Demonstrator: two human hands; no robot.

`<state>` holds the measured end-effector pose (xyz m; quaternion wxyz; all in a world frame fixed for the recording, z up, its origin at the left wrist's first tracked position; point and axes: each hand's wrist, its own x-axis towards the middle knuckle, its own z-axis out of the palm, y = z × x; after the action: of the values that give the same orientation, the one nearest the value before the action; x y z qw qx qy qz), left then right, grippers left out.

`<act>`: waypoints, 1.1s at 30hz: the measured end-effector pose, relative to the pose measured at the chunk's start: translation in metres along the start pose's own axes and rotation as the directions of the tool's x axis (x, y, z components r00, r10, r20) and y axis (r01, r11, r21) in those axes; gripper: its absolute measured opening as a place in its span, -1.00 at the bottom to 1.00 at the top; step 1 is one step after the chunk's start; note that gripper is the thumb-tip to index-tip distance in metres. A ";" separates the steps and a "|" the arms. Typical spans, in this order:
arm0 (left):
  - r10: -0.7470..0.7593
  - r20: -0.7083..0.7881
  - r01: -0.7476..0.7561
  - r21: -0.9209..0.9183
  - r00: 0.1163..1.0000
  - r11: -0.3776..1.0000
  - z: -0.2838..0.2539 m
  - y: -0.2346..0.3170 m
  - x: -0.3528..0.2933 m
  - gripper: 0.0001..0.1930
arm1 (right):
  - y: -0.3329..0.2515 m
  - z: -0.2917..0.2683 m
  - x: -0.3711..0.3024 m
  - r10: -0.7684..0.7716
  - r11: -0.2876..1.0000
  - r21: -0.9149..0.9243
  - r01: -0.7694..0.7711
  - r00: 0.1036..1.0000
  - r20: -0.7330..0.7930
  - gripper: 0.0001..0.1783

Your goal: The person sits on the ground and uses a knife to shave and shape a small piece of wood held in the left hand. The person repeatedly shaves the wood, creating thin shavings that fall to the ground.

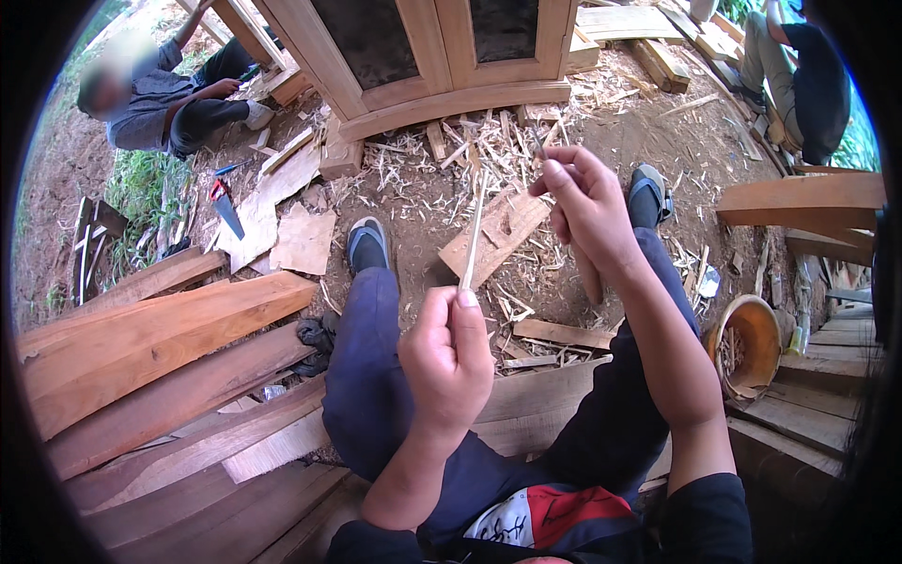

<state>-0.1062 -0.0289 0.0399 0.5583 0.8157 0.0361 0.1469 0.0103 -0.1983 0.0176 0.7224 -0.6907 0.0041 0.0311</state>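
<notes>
My left hand [447, 355] is closed, pinching the lower end of a thin pale wood strip [477, 224] between thumb and forefinger. The strip points up and away from me. To its right, my right hand [598, 209] is wrapped round a slim hand tool with a brownish handle [588, 278] jutting out below the fist. A short dark blade tip [538, 146] shows past the fingers; whether it is a knife or a chisel I cannot tell. The blade is apart from the strip. Beneath both hands lies a wood block [507, 233] with a hole cut in it.
A wooden frame with dark panels [442, 47] stands ahead. Planks [178, 324] are stacked at left, more timber [803, 202] at right. A handsaw [225, 207] lies at left, a bowl [749, 343] at right. Shavings cover the ground. Two people [178, 103] [808, 85] sit nearby.
</notes>
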 end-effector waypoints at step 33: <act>-0.279 0.260 0.358 -0.339 0.925 0.870 -0.013 0.003 0.006 -0.66 | -0.019 -0.013 -0.005 0.121 0.991 -0.066 -0.113 0.983 0.138 -0.60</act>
<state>-0.1046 -0.0173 0.0480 0.7229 0.6852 0.0845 -0.0272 0.0066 -0.2126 0.0363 0.6975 -0.7059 -0.0077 0.1228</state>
